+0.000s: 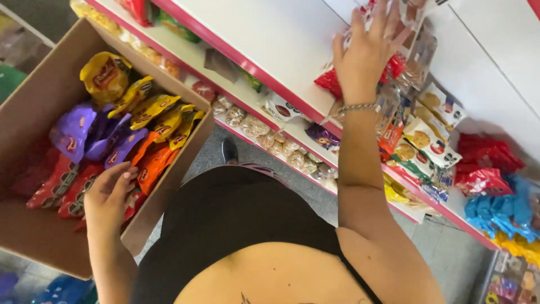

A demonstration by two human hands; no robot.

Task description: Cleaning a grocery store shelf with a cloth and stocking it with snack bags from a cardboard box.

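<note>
While the right hand (pixel 368 53) pressed spread fingers on a clear packet (pixel 413 42) at the shelf (pixel 270 39), the left hand (pixel 109 194) lay loosely open on red packets (pixel 59 188) inside the cardboard box (pixel 31 121). Just below the right hand's packet, crowded biscuit packets (pixel 430 141) looked liable to be knocked off.

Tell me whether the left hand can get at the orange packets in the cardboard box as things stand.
Probably yes. The left hand is already inside the open cardboard box, lying on the red packets, and the orange packets lie uncovered right beside its fingertips, with nothing between them.
</note>
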